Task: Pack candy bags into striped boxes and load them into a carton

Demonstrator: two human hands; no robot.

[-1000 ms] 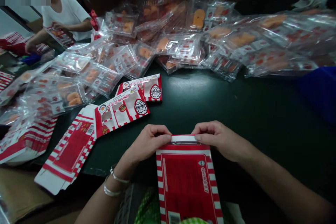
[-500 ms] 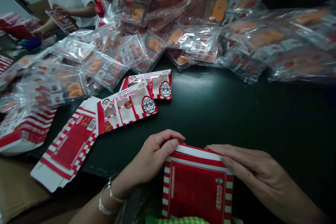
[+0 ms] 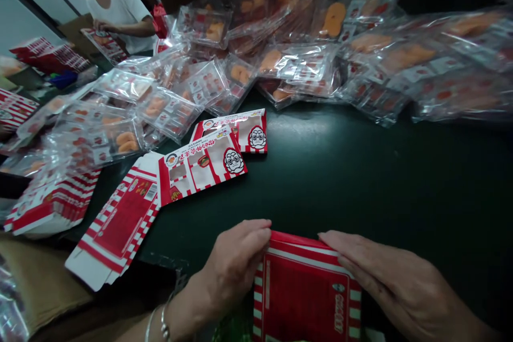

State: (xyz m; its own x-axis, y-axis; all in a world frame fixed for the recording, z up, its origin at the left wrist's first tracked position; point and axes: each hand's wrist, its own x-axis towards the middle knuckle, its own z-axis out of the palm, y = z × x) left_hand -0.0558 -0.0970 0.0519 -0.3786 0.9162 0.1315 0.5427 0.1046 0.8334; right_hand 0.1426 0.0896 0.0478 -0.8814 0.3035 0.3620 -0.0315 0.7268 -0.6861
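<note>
Carton in my hands: red-and-white box [image 3: 306, 291], near side of the table [image 3: 352, 187], right of centre. Red panel with pale lettering faces me, striped borders left and right, red strip across the far end. Near end runs out of view.

My left hand [image 3: 238, 256]: curled, gripping the box's far left corner. Thumb contact partly hidden, can't tell exactly where it presses. Metal bracelets [image 3: 163, 323] on that wrist.

My right hand [image 3: 404, 283]: fingers straight and pressed together, laid along the far right corner, with that corner between fingers and thumb.

Left of my left hand, not touching it: flat carton [image 3: 124, 219], red panel up, white flap toward the near side. Its far end meets a windowed box [image 3: 204, 165], which overlaps a second windowed box [image 3: 256, 131] behind it. Farther left, a stack of striped cartons [image 3: 56, 206]. Near left, brown cardboard [image 3: 44, 288].

Far side: long heap of clear plastic packs [image 3: 296, 64] with orange pieces inside, running left to right. Far left, co-worker in a white top [image 3: 124, 10] holding a printed pack [image 3: 105, 47]; blue item [image 3: 64, 79] nearby.
</note>
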